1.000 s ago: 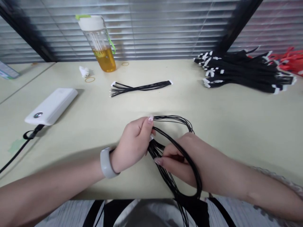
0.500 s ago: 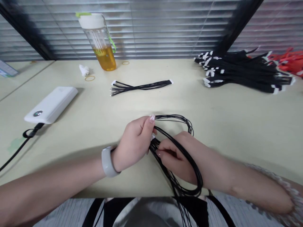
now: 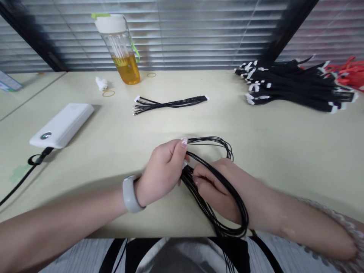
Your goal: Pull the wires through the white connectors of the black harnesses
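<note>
A bundle of thin black wires [image 3: 209,161] is gripped in my left hand [image 3: 165,170], thumb pressed on top. The wires leave it in loops to the right, and their loose ends trail down over the table's front edge. Below the left fingers a small white connector [image 3: 184,164] shows in part. My right hand [image 3: 224,185] is closed inside the larger loop, its curled fingers against the wires beside the connector; its fingertips are mostly hidden. Beyond my hands lies a short black wire harness [image 3: 170,103] with white connectors.
A pile of black harnesses [image 3: 295,87] lies at the back right, with red ones [image 3: 347,74] behind. A bottle of amber liquid [image 3: 127,68] stands at the back. At left is a white power bank [image 3: 62,125] with a cable. Rubber bands [image 3: 108,93] and crumpled tissue [image 3: 101,83] lie near the bottle.
My right hand has shifted slightly right and away from the left, and the large wire loop has swung a little right with it. The left hand keeps its grip.
</note>
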`<state>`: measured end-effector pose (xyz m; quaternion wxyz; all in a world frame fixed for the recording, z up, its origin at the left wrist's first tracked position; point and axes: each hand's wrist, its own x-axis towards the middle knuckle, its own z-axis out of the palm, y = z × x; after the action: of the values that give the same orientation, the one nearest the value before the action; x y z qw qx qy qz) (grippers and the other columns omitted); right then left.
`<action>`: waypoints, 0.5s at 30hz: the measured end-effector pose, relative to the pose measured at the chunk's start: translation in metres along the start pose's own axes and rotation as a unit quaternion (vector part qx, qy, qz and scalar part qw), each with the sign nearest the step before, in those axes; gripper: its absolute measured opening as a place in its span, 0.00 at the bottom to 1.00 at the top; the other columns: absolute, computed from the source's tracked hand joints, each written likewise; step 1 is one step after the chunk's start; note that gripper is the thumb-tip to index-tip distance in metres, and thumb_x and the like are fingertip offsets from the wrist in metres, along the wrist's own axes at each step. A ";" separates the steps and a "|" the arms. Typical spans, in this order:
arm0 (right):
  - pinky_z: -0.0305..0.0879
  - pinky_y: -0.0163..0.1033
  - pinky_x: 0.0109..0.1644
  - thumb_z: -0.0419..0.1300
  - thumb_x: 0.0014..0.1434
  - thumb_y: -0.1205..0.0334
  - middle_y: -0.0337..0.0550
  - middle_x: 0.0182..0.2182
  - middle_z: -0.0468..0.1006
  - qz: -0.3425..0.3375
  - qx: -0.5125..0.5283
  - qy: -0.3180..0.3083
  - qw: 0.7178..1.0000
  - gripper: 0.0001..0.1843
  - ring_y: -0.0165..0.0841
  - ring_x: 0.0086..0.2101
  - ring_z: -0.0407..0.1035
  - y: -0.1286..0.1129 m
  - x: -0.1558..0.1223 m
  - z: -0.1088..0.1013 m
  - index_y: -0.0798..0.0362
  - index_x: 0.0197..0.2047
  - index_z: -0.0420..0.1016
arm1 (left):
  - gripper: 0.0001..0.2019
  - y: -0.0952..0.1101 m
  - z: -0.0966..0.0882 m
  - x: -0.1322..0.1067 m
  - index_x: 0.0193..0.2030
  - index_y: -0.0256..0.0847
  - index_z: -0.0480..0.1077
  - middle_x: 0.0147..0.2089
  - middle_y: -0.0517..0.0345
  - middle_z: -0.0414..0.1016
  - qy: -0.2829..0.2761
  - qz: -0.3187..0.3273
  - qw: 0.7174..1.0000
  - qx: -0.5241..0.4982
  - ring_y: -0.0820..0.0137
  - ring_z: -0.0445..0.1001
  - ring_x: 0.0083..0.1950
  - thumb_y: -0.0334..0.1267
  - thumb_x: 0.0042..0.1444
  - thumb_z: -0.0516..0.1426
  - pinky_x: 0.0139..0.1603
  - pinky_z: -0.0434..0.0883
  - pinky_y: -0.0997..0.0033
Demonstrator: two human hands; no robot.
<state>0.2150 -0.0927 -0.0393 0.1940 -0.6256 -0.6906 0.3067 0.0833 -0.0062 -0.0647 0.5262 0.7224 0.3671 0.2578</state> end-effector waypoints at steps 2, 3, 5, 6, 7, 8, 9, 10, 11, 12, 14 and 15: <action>0.46 0.28 0.21 0.47 0.58 0.67 0.32 0.18 0.60 -0.006 -0.020 -0.007 1.000 0.09 0.21 0.18 0.49 0.001 -0.002 -0.003 0.54 0.27 0.62 | 0.22 0.000 0.000 0.000 0.24 0.37 0.59 0.19 0.65 0.60 0.000 -0.002 1.000 -0.001 0.82 0.59 0.12 0.52 0.63 0.45 0.10 0.57 0.83; 0.47 0.29 0.22 0.47 0.59 0.66 0.33 0.19 0.62 -0.016 -0.042 -0.013 0.999 0.10 0.22 0.19 0.50 0.001 -0.003 -0.006 0.54 0.27 0.63 | 0.22 0.000 0.000 -0.001 0.24 0.37 0.59 0.19 0.65 0.60 0.001 -0.001 1.000 -0.002 0.82 0.60 0.13 0.52 0.62 0.45 0.10 0.57 0.84; 0.49 0.32 0.25 0.48 0.60 0.65 0.37 0.22 0.66 -0.044 -0.128 0.000 0.991 0.11 0.24 0.21 0.53 0.004 -0.008 -0.015 0.54 0.27 0.66 | 0.22 0.001 0.000 0.000 0.24 0.37 0.59 0.20 0.65 0.60 0.002 -0.007 1.000 -0.007 0.82 0.60 0.13 0.52 0.62 0.45 0.10 0.58 0.84; 0.50 0.34 0.27 0.49 0.60 0.64 0.39 0.24 0.67 -0.055 -0.196 0.029 0.979 0.12 0.26 0.23 0.55 0.007 -0.011 -0.022 0.54 0.26 0.68 | 0.22 0.001 0.000 0.000 0.25 0.37 0.59 0.20 0.65 0.61 0.003 -0.013 1.000 -0.012 0.82 0.60 0.13 0.52 0.62 0.45 0.10 0.58 0.84; 0.50 0.36 0.28 0.51 0.59 0.65 0.42 0.25 0.67 -0.063 -0.276 0.075 0.956 0.12 0.28 0.24 0.56 0.010 -0.014 -0.029 0.54 0.25 0.69 | 0.22 0.001 0.000 0.000 0.25 0.37 0.59 0.21 0.64 0.61 0.004 -0.021 1.000 -0.018 0.82 0.60 0.12 0.53 0.62 0.45 0.09 0.58 0.84; 0.49 0.38 0.29 0.53 0.57 0.65 0.44 0.24 0.66 -0.056 -0.354 0.135 0.924 0.12 0.30 0.25 0.57 0.013 -0.017 -0.036 0.54 0.24 0.71 | 0.22 0.000 0.001 0.001 0.26 0.37 0.59 0.22 0.64 0.62 0.004 -0.029 0.999 -0.025 0.82 0.60 0.12 0.54 0.61 0.45 0.09 0.58 0.83; 0.47 0.39 0.28 0.54 0.56 0.64 0.45 0.22 0.65 -0.037 -0.415 0.205 0.886 0.11 0.32 0.25 0.57 0.017 -0.019 -0.044 0.53 0.24 0.73 | 0.22 0.000 0.001 0.001 0.26 0.38 0.59 0.23 0.63 0.63 0.003 -0.036 0.999 -0.031 0.82 0.59 0.12 0.54 0.61 0.46 0.08 0.58 0.83; 0.46 0.39 0.27 0.54 0.57 0.63 0.44 0.21 0.66 -0.013 -0.445 0.264 0.856 0.10 0.32 0.24 0.57 0.020 -0.021 -0.052 0.53 0.27 0.75 | 0.22 0.000 0.001 0.002 0.26 0.38 0.59 0.23 0.63 0.63 0.002 -0.040 0.999 -0.034 0.82 0.59 0.12 0.55 0.61 0.46 0.08 0.59 0.83; 0.46 0.39 0.27 0.55 0.57 0.62 0.44 0.20 0.67 0.021 -0.434 0.326 0.840 0.10 0.31 0.23 0.58 0.024 -0.022 -0.059 0.53 0.31 0.77 | 0.22 0.000 0.001 0.002 0.26 0.38 0.59 0.23 0.63 0.64 0.001 -0.040 0.999 -0.035 0.82 0.59 0.12 0.55 0.61 0.46 0.08 0.59 0.83; 0.49 0.39 0.27 0.56 0.57 0.61 0.43 0.21 0.70 0.041 -0.384 0.372 0.844 0.10 0.31 0.24 0.60 0.028 -0.021 -0.066 0.53 0.35 0.78 | 0.22 0.000 0.001 0.001 0.26 0.38 0.59 0.23 0.63 0.63 -0.001 -0.039 0.999 -0.034 0.82 0.59 0.12 0.55 0.61 0.46 0.08 0.59 0.83; 0.57 0.38 0.30 0.55 0.59 0.61 0.45 0.31 0.77 0.042 -0.211 0.445 0.870 0.13 0.31 0.30 0.68 0.034 -0.019 -0.076 0.53 0.45 0.76 | 0.23 0.000 0.000 0.001 0.26 0.37 0.59 0.22 0.63 0.62 -0.004 -0.037 0.999 -0.028 0.82 0.59 0.12 0.55 0.61 0.46 0.09 0.58 0.83; 0.60 0.38 0.33 0.53 0.61 0.61 0.48 0.40 0.77 0.031 -0.132 0.460 0.877 0.17 0.31 0.35 0.71 0.036 -0.018 -0.080 0.52 0.51 0.73 | 0.23 0.000 0.000 0.000 0.26 0.37 0.60 0.22 0.63 0.63 -0.007 -0.037 0.999 -0.026 0.83 0.59 0.12 0.55 0.61 0.45 0.09 0.58 0.83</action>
<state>0.2967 -0.0949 -0.0019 0.3961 -0.7371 -0.5375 -0.1041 0.0835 -0.0062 -0.0645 0.5567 0.6959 0.3832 0.2428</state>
